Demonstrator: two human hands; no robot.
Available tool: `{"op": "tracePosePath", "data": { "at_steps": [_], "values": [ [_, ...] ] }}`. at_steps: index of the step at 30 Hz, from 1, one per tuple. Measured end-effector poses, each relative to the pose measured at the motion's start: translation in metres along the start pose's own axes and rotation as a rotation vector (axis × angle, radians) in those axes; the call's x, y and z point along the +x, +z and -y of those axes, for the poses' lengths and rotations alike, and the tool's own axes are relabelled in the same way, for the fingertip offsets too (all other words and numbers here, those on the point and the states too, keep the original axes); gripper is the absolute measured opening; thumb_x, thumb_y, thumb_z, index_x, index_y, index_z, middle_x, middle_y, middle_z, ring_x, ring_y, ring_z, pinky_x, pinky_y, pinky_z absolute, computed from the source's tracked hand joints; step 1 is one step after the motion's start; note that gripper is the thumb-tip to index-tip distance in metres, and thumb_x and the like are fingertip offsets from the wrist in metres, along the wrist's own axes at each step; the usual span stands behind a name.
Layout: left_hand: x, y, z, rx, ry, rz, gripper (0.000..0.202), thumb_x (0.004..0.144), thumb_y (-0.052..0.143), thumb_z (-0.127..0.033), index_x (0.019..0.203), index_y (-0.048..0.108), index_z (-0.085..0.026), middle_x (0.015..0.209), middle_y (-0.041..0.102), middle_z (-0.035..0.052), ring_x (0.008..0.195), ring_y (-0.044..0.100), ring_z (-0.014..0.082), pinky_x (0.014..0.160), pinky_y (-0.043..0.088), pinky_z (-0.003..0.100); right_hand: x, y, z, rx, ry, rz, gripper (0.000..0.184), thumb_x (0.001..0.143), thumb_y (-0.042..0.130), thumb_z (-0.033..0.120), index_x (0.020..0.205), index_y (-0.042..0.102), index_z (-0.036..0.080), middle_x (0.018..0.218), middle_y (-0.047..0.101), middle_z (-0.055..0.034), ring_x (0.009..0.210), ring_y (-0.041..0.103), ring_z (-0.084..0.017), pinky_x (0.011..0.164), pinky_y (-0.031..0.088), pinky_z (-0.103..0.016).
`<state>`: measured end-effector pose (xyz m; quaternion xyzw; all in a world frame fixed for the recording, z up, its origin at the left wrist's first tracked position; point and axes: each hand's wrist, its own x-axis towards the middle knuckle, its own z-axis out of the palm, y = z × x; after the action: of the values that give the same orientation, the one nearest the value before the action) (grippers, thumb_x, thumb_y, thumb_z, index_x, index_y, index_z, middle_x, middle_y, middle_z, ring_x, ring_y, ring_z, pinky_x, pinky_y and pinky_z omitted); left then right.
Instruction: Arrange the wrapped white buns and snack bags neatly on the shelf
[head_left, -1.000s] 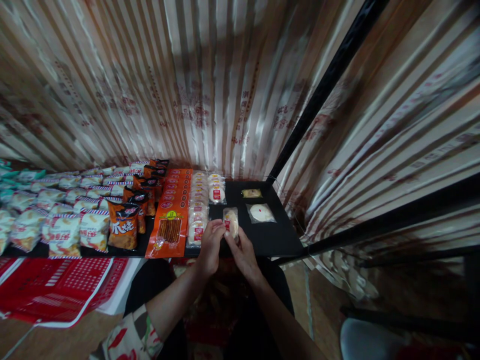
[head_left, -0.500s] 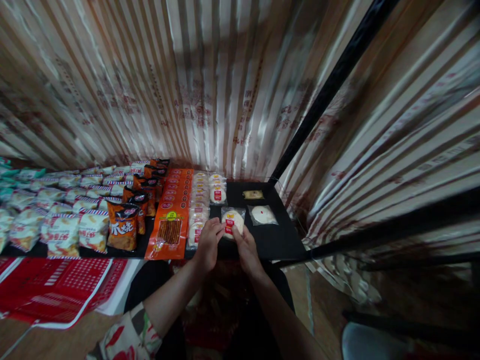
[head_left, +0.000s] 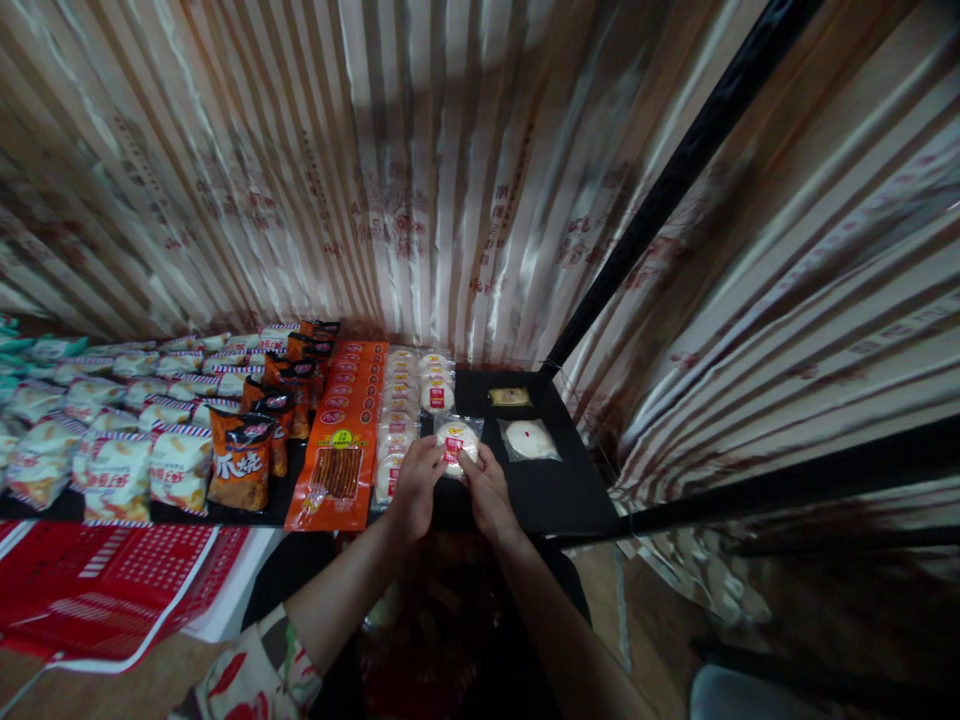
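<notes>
Between my hands is a clear-wrapped round white rice cracker (head_left: 457, 441) with a red label facing up, just above the black shelf (head_left: 540, 506). My right hand (head_left: 488, 493) pinches its lower right edge. Fingers of my left hand (head_left: 416, 482) close on its left edge. To the left, overlapping wrapped crackers (head_left: 400, 430) form a column, and a shorter column of the same crackers (head_left: 437, 385) lies behind. On the right rest another wrapped white cracker (head_left: 528, 439), its face plain but for a small red mark, and a small yellowish packet (head_left: 509, 396).
Orange flat snack packs (head_left: 335, 470), orange-brown bags (head_left: 241, 462) and rows of white snack bags (head_left: 118, 477) fill the shelf's left. A red basket (head_left: 112, 575) sits below. Black posts (head_left: 645, 220) frame the right side, with striped curtain (head_left: 420, 180) behind.
The cracker between my hands has shifted slightly to the left and away from me, with both hands staying on it. The view has moved a little.
</notes>
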<state>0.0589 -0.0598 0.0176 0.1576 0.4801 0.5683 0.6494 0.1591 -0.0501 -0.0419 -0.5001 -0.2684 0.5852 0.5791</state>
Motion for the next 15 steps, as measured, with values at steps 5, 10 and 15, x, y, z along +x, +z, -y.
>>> {"op": "tracePosePath", "data": {
  "at_steps": [5, 10, 15],
  "values": [
    [0.008, 0.001, 0.006, 0.038, 0.035, 0.033, 0.007, 0.068, 0.063, -0.015, 0.074, 0.061, -0.017, 0.083, 0.061, 0.0016, 0.09, 0.059, 0.0163, 0.093, 0.041, 0.034, 0.014, 0.0, -0.006, -0.05, -0.028, -0.015, 0.049, 0.059, 0.072, 0.039, 0.1, 0.056, 0.018, 0.084, 0.071, -0.0026, 0.082, 0.065, -0.019, 0.079, 0.048, -0.031],
    [0.021, 0.0, 0.017, 0.109, 0.092, 0.069, 0.007, 0.067, 0.062, -0.02, 0.073, 0.061, -0.017, 0.081, 0.061, 0.0019, 0.089, 0.059, 0.0177, 0.09, 0.043, 0.034, 0.027, 0.0, -0.009, -0.163, -0.062, -0.01, 0.044, 0.059, 0.069, 0.039, 0.095, 0.058, 0.018, 0.087, 0.071, -0.0038, 0.082, 0.065, -0.019, 0.078, 0.048, -0.031],
    [0.037, 0.0, 0.029, 0.189, 0.164, 0.093, 0.02, 0.07, 0.062, -0.023, 0.09, 0.064, -0.018, 0.099, 0.066, 0.0053, 0.102, 0.058, 0.0205, 0.095, 0.042, 0.035, 0.039, 0.001, -0.007, -0.283, -0.14, -0.031, 0.041, 0.06, 0.066, 0.039, 0.095, 0.061, 0.017, 0.088, 0.071, -0.0045, 0.081, 0.064, -0.02, 0.076, 0.049, -0.031]
  ]
}}
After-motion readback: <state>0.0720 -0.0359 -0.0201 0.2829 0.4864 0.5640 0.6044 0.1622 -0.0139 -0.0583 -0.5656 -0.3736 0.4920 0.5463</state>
